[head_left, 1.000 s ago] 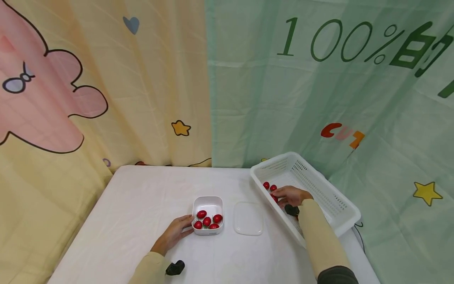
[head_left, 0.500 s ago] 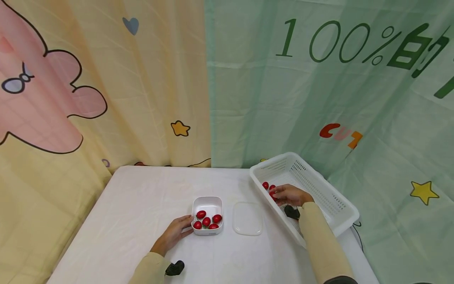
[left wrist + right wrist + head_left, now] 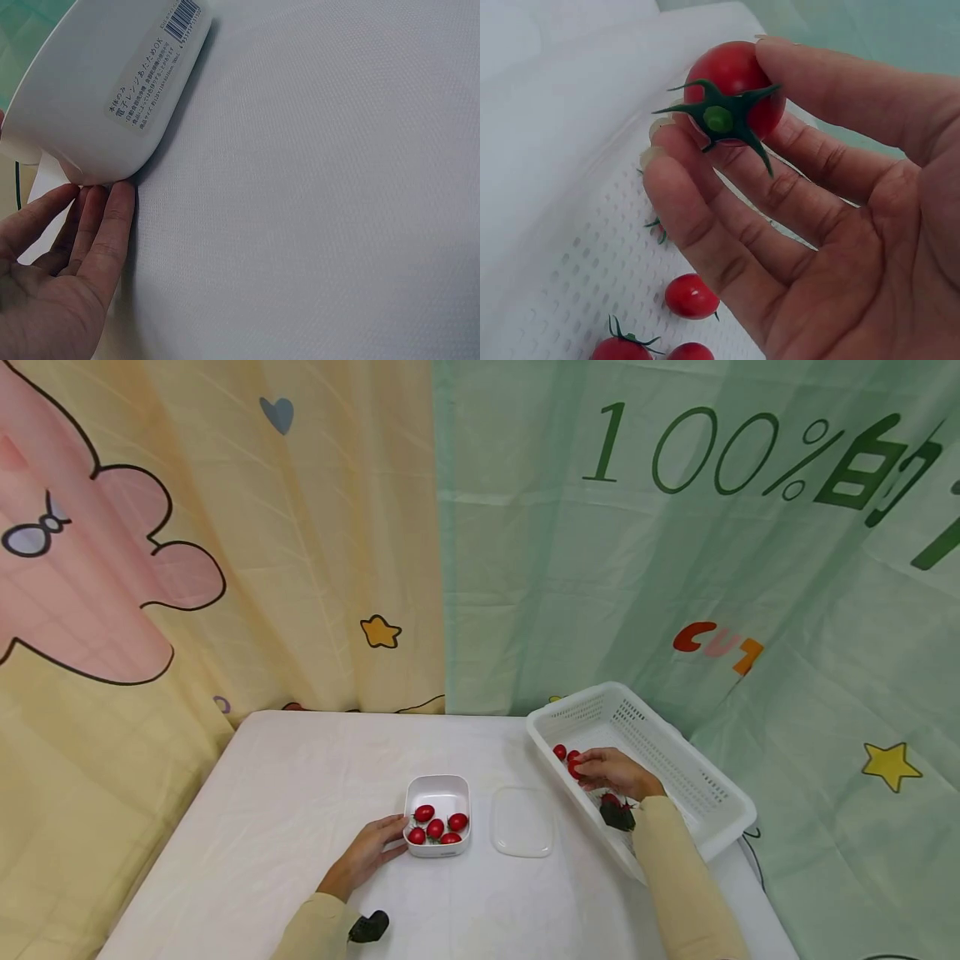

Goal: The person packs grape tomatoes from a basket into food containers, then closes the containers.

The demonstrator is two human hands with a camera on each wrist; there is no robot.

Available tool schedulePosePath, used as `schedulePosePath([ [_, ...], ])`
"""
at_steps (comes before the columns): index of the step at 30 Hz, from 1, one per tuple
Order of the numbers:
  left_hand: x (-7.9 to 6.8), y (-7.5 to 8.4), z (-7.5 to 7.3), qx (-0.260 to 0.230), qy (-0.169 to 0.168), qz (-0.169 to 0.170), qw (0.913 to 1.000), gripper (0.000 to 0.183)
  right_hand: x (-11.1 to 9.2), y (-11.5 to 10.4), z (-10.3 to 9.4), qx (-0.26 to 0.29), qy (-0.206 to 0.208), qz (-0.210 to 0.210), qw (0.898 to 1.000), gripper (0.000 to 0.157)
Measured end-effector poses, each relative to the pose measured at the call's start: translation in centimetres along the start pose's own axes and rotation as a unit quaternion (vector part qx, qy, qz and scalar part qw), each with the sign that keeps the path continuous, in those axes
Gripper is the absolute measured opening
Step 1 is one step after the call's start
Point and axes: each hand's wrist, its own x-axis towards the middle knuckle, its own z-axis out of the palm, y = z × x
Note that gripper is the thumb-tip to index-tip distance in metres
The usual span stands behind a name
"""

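Note:
My right hand (image 3: 617,772) is over the left part of a white perforated basket (image 3: 637,727). Between thumb and fingers it pinches a cherry tomato (image 3: 731,67), whose green star-shaped stem faces the right wrist camera. Below the hand, more cherry tomatoes (image 3: 691,296) lie on the basket floor. My left hand (image 3: 367,853) touches the left side of a small white square container (image 3: 438,788); in the left wrist view its fairly straight fingertips rest at the container's lower corner. Several cherry tomatoes (image 3: 435,828) sit inside that container.
A translucent square lid (image 3: 523,822) lies flat between container and basket. Everything stands on a table with a white cloth (image 3: 315,768). Yellow and green printed curtains (image 3: 525,568) hang behind the table, and a dark cable (image 3: 756,864) runs off beside the basket.
My right hand has risen slightly with the cherry tomato in its fingers, and a tomato near the wrist now shows. The left hand and container have stayed in place.

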Motion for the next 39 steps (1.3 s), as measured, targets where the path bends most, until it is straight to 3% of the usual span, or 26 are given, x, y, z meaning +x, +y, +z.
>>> schedulePosePath([
  [20,0.0,-0.2,0.0,0.001,-0.003,0.006,1.0,0.056,-0.6,-1.6,1.9,-0.029,0.062,-0.037,0.997,0.038],
  [29,-0.1,0.0,-0.1,0.0,-0.002,0.005,1.0,0.056,-0.5,-2.3,4.3,-0.02,0.092,-0.009,0.996,0.039],
  [39,0.2,-0.3,-0.1,-0.002,-0.001,0.007,1.0,0.059,0.3,-2.4,5.8,-0.015,0.047,-0.045,0.998,0.036],
])
